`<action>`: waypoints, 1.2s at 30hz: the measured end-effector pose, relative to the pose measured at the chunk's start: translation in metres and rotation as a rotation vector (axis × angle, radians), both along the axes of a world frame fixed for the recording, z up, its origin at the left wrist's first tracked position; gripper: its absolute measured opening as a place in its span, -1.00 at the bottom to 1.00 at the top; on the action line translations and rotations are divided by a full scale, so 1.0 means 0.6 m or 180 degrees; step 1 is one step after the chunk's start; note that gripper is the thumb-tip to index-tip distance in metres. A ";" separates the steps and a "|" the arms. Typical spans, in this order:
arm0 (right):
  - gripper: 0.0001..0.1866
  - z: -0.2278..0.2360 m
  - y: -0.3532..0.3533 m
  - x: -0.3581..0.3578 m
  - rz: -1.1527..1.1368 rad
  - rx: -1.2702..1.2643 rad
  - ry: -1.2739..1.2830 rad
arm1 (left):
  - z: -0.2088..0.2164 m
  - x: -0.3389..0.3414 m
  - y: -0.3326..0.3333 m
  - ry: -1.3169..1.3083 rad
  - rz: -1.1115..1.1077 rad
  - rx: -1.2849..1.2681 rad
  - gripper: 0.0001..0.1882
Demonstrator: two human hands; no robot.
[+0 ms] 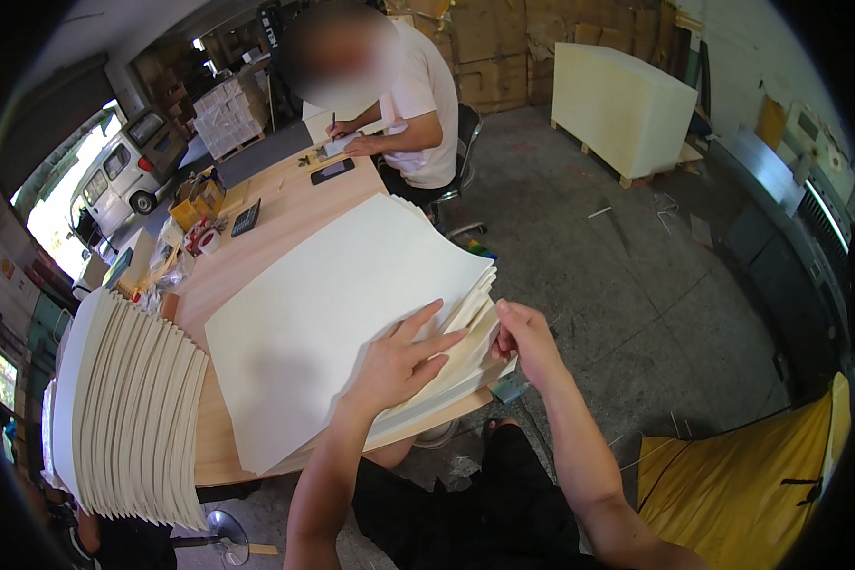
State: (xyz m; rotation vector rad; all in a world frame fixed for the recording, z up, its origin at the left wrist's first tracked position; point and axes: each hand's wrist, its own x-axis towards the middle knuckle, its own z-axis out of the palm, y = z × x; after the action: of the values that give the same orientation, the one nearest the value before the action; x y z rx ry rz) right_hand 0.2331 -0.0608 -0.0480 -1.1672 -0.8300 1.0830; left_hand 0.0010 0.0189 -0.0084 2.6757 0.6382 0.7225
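A stack of large white paper sheets [323, 294] lies on the wooden table in front of me, its right-hand edges fanned and slightly curled. My left hand [399, 366] rests on it near that fanned edge, fingers spread over the sheets. At the right corner of the stack, my right hand [525, 342] is closed with its fingertips at the sheet edges; the fingers partly hide what they pinch. To the left, a second pile of cream paper [128, 408] stands in many bent, staggered layers.
Across the wooden table [285, 204] a seated person [418, 104] writes on paper. Near them lie a dark phone [332, 172] and a calculator [246, 218]. A tape roll [209, 243] sits among clutter. A pale paper block [622, 114] stands on a pallet; yellow cloth [731, 475] is at lower right.
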 end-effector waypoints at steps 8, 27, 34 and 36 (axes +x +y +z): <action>-0.56 0.007 0.005 -0.009 -0.0046 -0.0167 0.0792 | -0.009 -0.002 0.001 0.0160 0.0023 0.0202 -0.65; -0.77 -0.029 -0.058 -0.057 -0.0547 0.1335 -0.3459 | 0.006 0.001 -0.002 0.0047 -0.0010 -0.0346 -0.50; -0.50 -0.048 -0.051 -0.067 0.0695 0.0966 -0.3602 | -0.014 -0.005 -0.058 0.0867 0.0036 0.1275 -0.35; -0.47 -0.042 -0.053 -0.066 0.0674 0.0899 -0.3597 | -0.028 -0.014 -0.085 0.0907 0.0423 0.1493 -0.18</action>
State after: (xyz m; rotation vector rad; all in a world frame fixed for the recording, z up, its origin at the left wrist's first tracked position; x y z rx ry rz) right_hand 0.1935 -0.0927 -0.0732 -1.4381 -1.9353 0.3497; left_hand -0.0076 -0.0319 -0.0251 3.2333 0.8070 0.5845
